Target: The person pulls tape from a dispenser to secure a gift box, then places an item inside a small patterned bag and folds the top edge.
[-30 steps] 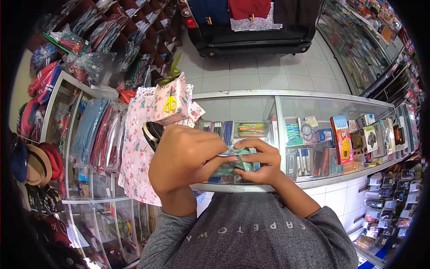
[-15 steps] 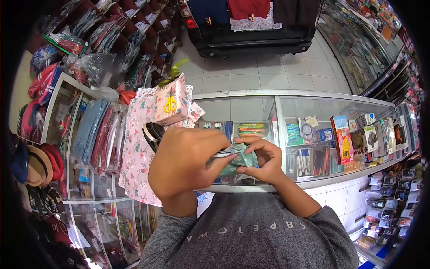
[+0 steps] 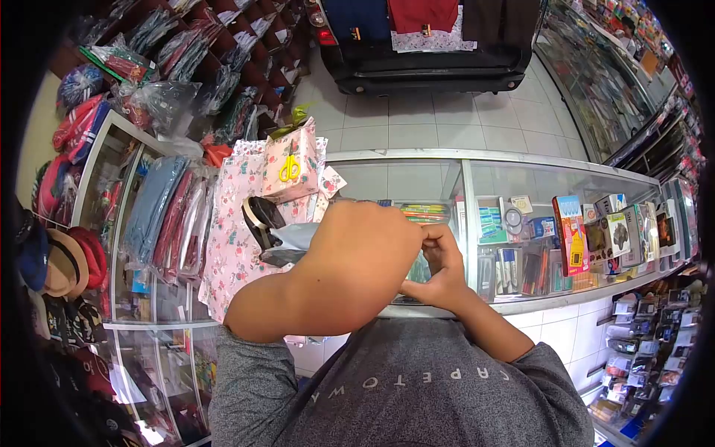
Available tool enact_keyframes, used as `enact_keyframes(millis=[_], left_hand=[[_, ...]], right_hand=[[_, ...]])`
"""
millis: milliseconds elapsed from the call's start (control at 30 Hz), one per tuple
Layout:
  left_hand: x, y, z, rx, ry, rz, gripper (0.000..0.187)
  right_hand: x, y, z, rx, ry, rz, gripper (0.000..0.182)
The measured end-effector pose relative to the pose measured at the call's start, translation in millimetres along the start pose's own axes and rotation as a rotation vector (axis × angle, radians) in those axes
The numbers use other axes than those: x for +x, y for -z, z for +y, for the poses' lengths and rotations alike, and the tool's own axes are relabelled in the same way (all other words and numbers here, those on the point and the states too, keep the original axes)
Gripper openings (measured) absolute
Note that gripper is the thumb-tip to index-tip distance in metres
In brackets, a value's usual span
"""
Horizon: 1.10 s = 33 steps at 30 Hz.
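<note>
Both hands meet above the glass counter (image 3: 551,173) — left hand (image 3: 365,253) hides the small parcel; right hand (image 3: 439,270) pinches closed; left's grip can't be told — probably light, soft, held at folded edges

1. Surface (image 3: 521,167): glass-topped display counter with a white frame, running from centre-left to the right edge.
2. On its left end: sheets of pink floral wrapping paper (image 3: 238,216), draped over the near edge.
3. On the paper: a gift box wrapped in pink floral paper (image 3: 294,153); yellow-handled scissors (image 3: 289,170) lie on the box.
4. Just beside the box, nearer the viewer: a dark tape dispenser (image 3: 258,216), resting on the paper.
</note>
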State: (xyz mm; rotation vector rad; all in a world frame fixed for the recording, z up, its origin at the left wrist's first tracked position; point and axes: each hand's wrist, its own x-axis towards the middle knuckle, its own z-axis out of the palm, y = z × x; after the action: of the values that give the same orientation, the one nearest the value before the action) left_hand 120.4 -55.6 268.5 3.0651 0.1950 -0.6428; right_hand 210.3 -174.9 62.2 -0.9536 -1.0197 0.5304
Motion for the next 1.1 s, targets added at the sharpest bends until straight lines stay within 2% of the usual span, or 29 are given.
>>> enact_keyframes(millis=[67, 200, 267, 300, 367, 400, 433, 500, 533, 600, 633, 700, 733, 800, 833, 900, 1000, 1100], left_hand=[[-5, -8, -6, 0.039, -0.085, 0.243, 0.03], [-7, -7, -10, 0.014, 0.0, 0.227, 0.028], [-12, -12, -21, -0.001, -0.115, 0.375, 0.028], [-15, -11, -25, 0.001, -0.115, 0.374, 0.028], [-18, -3, -34, -0.271, -0.122, 0.419, 0.04], [-20, 3, -39, -0.317, -0.087, 0.314, 0.051], [-19, 0, -41, -0.312, -0.089, 0.311, 0.051], [-12, -18, -47, -0.469, -0.185, 0.549, 0.047], [-8, -27, -45, -0.469, -0.185, 0.548, 0.047], [-3, -43, -37, -0.509, 0.037, 0.918, 0.052], [-8, -43, -38, -0.509, 0.037, 0.918, 0.052], [-22, -38, -42, -0.493, 0.08, 0.6, 0.056], [-25, -37, -42, -0.495, 0.083, 0.601, 0.056], [-29, -35, -42, -0.774, 0.106, 0.455, 0.046], [-29, -36, -43, -0.775, 0.109, 0.458, 0.046], [-24, -38, -43, -0.49, -0.08, 0.756, 0.035], [-20, -37, -37, -0.572, -0.16, 0.76, 0.025], [-16, -44, -38, -0.545, -0.208, 0.781, 0.019]], right_hand=[[0, 4, 2, -0.088, -0.016, -0.074, 0.076], [-1, -2, 0, -0.124, 0.017, -0.006, 0.078], [-2, -2, 3, -0.162, 0.085, 0.02, 0.073], [-3, -1, 3, -0.161, 0.086, 0.021, 0.073], [-4, 1, 3, -0.225, 0.086, 0.012, 0.063], [-2, -1, -5, -0.227, 0.041, 0.045, 0.054], [0, 0, -6, -0.225, 0.043, 0.05, 0.054], [1, 4, -7, -0.31, 0.118, -0.001, 0.051], [1, 4, -7, -0.309, 0.117, -0.001, 0.051], [3, 4, -8, -0.307, 0.163, -0.018, 0.048], [3, 3, -8, -0.307, 0.163, -0.019, 0.048], [3, 0, -9, -0.272, 0.176, -0.046, 0.045], [4, 0, -11, -0.287, 0.176, -0.048, 0.045], [3, 1, -8, -0.297, 0.171, -0.033, 0.046], [3, 2, -6, -0.308, 0.167, -0.014, 0.046], [4, 5, -6, -0.318, 0.154, -0.02, 0.047], [3, 7, -6, -0.322, 0.14, -0.01, 0.046], [-3, 9, 3, -0.314, 0.184, -0.092, 0.055]])
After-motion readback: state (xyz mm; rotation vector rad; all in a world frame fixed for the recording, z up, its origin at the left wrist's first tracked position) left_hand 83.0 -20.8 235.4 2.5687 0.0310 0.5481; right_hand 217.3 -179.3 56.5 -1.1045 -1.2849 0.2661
